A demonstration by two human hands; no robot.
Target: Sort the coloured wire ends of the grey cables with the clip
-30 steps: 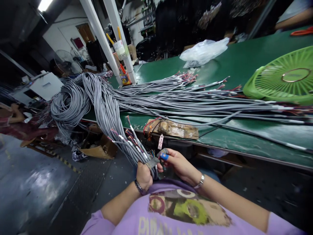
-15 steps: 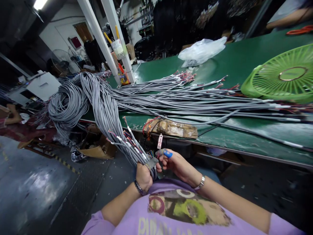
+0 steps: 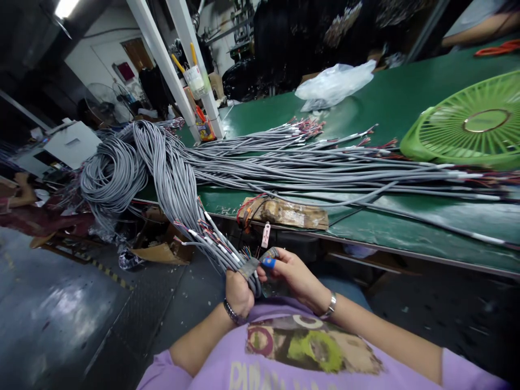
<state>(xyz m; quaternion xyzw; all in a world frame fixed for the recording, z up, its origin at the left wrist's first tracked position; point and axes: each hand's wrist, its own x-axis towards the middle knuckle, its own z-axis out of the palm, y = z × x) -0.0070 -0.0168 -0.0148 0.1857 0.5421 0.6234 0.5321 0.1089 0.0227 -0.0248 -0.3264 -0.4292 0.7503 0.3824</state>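
Note:
My left hand (image 3: pixel 239 293) is wrapped round a bundle of grey cables (image 3: pixel 217 254) near their ends, its thumb covered in grey wrapping. White sleeves and thin coloured wires (image 3: pixel 203 230) fan out along that bundle, above and left of the hand. Beside the left thumb, fine stripped wires (image 3: pixel 246 251) stick up. My right hand (image 3: pixel 296 275) is pinched close by, touching the cable ends; a blue wrap (image 3: pixel 268 262) covers one of its digits and grey wrapping another. What lies between its fingertips is too small to make out.
Long grey cables (image 3: pixel 317 176) stretch across the green table (image 3: pixel 406 227). A wooden block (image 3: pixel 292 213) with wires sits at the front edge, a pink tag (image 3: pixel 266 235) hanging there. A green fan (image 3: pixel 467 124), plastic bag (image 3: pixel 337 86) and white post (image 3: pixel 199 65) stand behind. Someone's arm (image 3: pixel 483 28) shows far right.
My right hand has shifted slightly left and its fingers have turned against the left thumb. The loose wire ends on the bundle have moved a little left; the left hand keeps its grip.

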